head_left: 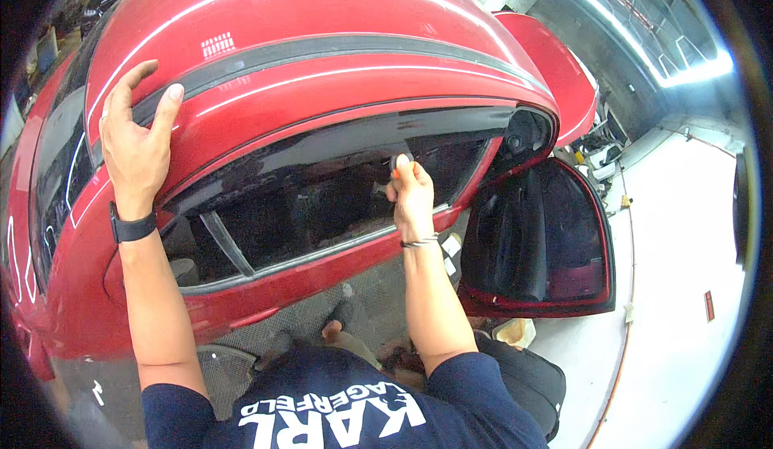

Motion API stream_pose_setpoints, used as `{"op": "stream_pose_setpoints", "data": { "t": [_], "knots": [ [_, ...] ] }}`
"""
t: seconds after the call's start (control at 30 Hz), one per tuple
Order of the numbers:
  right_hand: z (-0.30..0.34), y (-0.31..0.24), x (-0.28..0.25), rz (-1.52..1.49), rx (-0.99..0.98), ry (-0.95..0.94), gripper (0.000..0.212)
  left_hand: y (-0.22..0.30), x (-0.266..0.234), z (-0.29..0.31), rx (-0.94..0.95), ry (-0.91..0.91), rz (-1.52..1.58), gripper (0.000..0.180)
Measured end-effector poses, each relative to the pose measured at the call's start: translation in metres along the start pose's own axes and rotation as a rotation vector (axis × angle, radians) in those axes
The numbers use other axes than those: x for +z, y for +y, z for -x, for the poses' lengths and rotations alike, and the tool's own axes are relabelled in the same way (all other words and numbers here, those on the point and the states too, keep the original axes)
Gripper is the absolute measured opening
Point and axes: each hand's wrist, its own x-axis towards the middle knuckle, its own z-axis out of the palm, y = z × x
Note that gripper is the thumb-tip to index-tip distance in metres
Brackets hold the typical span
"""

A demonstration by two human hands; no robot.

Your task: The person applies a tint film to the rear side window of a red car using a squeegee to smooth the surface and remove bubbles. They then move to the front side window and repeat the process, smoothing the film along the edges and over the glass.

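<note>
Red bodywork [338, 14] curves above and beyond our grip, and set into its side, directly behind our right hand [413, 195], is the dark side window [306, 207]. That is the relation to judge by: the window stretches mostly to the left of the grip, its long axis running left to right with a slight rise toward the right, and only a shorter end of it lies to the right of our fingers. Our right hand is the nearer one, its thumb and forefinger pinched on a small orange piece [395, 173], its other fingers curled in; whether that piece presses on the glass, we cannot tell. Our left hand [135, 147], well to the left of the grip, has its fingers and thumb spread at the bodywork, just beside the left end of the black roof strip [322, 46]; we see nothing held in it. A slanting divider bar [226, 244] crosses the window below and left of the grip. As for containers, the space behind the glass is too dark for us to name anything in it. Below and right of the grip is a red-edged panel with dark glass [535, 240], and nearer to us are a pale bowl-like thing [515, 333], its contents unclear, and a black rounded case [523, 380], which seems closed.
</note>
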Motion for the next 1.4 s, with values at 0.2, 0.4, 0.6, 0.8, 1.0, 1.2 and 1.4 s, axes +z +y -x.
{"op": "stream_pose_setpoints", "data": {
  "t": [0.2,0.4,0.6,0.8,1.0,1.2,1.4],
  "knots": [
    [0.05,0.035,-0.04,0.082,0.164,0.111,0.033,0.009,0.001,-0.002,-0.045,-0.095,0.004,0.043],
    [0.004,0.007,0.021,-0.02,-0.055,0.056,0.034,-0.002,-0.004,0.001,-0.04,-0.033,0.0,0.043],
    [0.048,0.037,-0.031,0.037,0.142,0.082,0.031,0.011,0.002,-0.002,-0.008,-0.11,-0.054,0.044],
    [0.014,0.006,0.021,0.002,-0.005,0.045,0.036,-0.004,-0.005,0.0,-0.01,-0.063,-0.003,0.043],
    [0.047,0.024,-0.009,0.085,0.084,0.123,0.033,0.014,0.003,0.0,-0.019,-0.086,-0.052,0.044],
    [0.026,0.009,0.02,0.029,0.011,0.054,0.033,-0.006,-0.001,0.003,-0.024,-0.05,0.025,0.044],
    [0.045,0.026,0.002,0.048,0.087,0.065,0.032,0.006,0.006,0.001,0.002,-0.083,-0.057,0.044]
  ]
}}
